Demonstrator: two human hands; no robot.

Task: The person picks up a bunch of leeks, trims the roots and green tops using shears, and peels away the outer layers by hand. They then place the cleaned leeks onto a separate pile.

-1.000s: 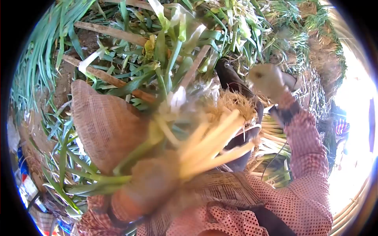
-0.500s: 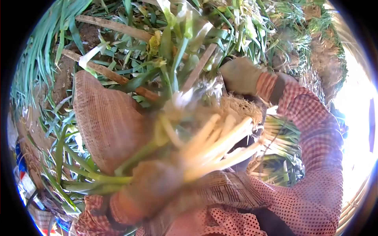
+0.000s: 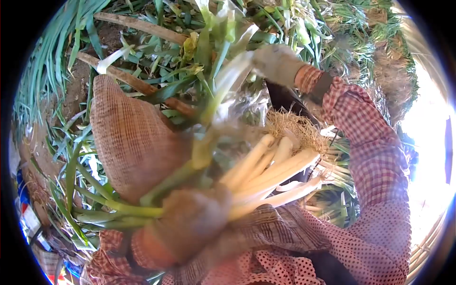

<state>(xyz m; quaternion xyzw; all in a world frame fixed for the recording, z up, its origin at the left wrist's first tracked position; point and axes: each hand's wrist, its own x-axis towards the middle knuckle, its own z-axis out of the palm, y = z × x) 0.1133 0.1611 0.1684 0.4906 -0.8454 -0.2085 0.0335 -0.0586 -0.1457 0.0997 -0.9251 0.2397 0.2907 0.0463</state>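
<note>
My left hand (image 3: 192, 223), in a brown-grey glove, is closed round a bunch of green onions (image 3: 270, 178). Their white stems and tangled roots (image 3: 294, 128) point to the upper right, and green leaves (image 3: 123, 211) stick out on the left. Above the bunch, my right hand (image 3: 275, 64), in a pale glove, is at the top of a whitish-green leaf strip (image 3: 225, 88). Its fingers are blurred and I cannot make out their grip. The strip hangs down towards the stems.
Wooden sticks (image 3: 137, 26) lie among loose leaves and scraps. A striped cloth (image 3: 130, 137) covers my knee at the left. More onions with pale stems (image 3: 335, 171) lie beyond the bunch, under my right arm. Long green leaves (image 3: 52, 61) are heaped at the upper left.
My right hand has moved from the right, over to the upper left, and is now at a leaf strip. My left hand keeps the bunch, whose roots have shifted slightly right.
</note>
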